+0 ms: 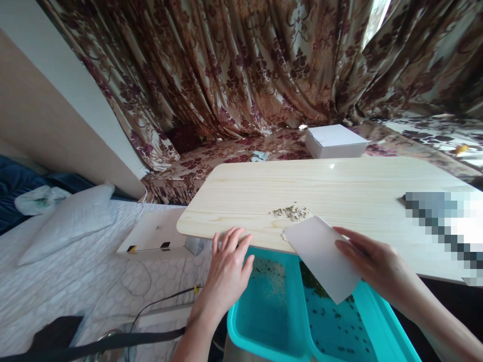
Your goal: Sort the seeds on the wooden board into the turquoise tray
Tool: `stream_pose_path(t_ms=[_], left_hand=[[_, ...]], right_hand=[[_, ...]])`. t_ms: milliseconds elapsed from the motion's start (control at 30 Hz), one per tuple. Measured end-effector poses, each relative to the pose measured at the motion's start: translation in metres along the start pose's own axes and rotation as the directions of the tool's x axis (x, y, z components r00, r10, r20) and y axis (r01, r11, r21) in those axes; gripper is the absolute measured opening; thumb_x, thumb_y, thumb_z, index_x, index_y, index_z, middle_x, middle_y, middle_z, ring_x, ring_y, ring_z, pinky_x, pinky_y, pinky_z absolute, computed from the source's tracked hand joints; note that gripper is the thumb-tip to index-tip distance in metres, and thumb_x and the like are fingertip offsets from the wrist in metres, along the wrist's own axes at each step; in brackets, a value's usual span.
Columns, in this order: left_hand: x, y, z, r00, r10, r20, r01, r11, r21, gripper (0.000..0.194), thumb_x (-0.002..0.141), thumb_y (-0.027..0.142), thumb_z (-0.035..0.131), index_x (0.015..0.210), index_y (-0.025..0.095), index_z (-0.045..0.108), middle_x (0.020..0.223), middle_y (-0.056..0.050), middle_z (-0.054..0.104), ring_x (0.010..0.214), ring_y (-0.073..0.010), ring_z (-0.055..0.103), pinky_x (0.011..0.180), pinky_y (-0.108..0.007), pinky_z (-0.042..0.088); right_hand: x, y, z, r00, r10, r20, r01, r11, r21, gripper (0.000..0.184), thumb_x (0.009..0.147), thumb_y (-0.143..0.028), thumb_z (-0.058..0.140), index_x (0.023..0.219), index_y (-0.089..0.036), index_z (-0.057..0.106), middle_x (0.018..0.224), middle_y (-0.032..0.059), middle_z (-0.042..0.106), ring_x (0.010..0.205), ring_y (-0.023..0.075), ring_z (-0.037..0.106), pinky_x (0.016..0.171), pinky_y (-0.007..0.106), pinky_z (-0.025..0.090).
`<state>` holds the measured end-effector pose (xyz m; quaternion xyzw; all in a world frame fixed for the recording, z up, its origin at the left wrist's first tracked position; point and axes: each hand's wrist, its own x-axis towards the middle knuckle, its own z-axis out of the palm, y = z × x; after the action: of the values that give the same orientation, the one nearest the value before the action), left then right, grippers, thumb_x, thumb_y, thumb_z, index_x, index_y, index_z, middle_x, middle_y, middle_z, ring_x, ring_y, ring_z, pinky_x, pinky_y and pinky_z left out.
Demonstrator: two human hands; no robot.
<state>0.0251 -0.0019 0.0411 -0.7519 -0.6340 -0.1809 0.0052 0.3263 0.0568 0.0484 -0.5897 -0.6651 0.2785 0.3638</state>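
Note:
My right hand (pixel 366 256) grips a white card (pixel 320 251) between thumb and fingers. The card slants over the front edge of the light wooden table (pixel 241 191), its far corner close to a small heap of mixed pale grains and greenish beans (pixel 292 212). My left hand (pixel 230 261) rests with spread fingertips on the table's front edge, holding nothing. Below that edge are two turquoise bins (pixel 236 322), side by side. Pale grains (pixel 271 274) lie in the left one; dark green beans (pixel 356 332) are scattered in the right one, partly hidden by the card.
A blurred-out device (pixel 445 226) sits on the table's right side. Behind the table are a white box (pixel 335 138) and a folded cloth (pixel 259 156). A bed (pixel 68 276) with a pillow (pixel 71 221), a white carton (pixel 154 231) and cables is on the left.

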Motion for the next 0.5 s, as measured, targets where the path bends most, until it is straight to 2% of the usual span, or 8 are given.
stream_pose_path(t_ms=[233,367,500], left_hand=[[-0.001,-0.001,-0.001,1.0,-0.013,0.007,0.013,1.0,0.009,0.038,0.098,0.018,0.049,0.134,0.023,0.063,0.147,-0.013,0.059,0.141,-0.0303,0.049,0.12,-0.064,0.03],[-0.001,-0.002,-0.002,1.0,-0.013,0.015,0.013,1.0,0.011,0.039,0.098,0.018,0.049,0.134,0.023,0.063,0.148,-0.014,0.058,0.141,-0.0315,0.049,0.119,-0.066,0.031],[-0.001,-0.003,-0.002,0.999,-0.008,0.036,0.007,1.0,0.017,0.039,0.099,0.018,0.047,0.135,0.02,0.062,0.148,-0.015,0.058,0.142,-0.032,0.048,0.119,-0.068,0.03]], right_hand=[[-0.013,-0.012,0.012,0.993,-0.017,0.121,0.006,0.996,0.092,0.053,0.086,-0.056,0.058,0.113,-0.015,0.078,0.079,0.0093,0.081,0.059,0.0238,0.07,0.046,0.03,0.056],[-0.02,-0.022,0.009,0.983,-0.033,0.18,0.016,0.996,0.09,0.052,0.084,-0.058,0.059,0.109,-0.017,0.08,0.08,0.009,0.081,0.057,0.0234,0.07,0.045,0.03,0.057],[-0.011,-0.02,-0.003,0.999,-0.026,0.024,0.025,0.999,0.043,0.052,0.081,-0.057,0.061,0.109,-0.018,0.08,0.082,0.0088,0.082,0.061,0.0242,0.071,0.046,0.03,0.057]])
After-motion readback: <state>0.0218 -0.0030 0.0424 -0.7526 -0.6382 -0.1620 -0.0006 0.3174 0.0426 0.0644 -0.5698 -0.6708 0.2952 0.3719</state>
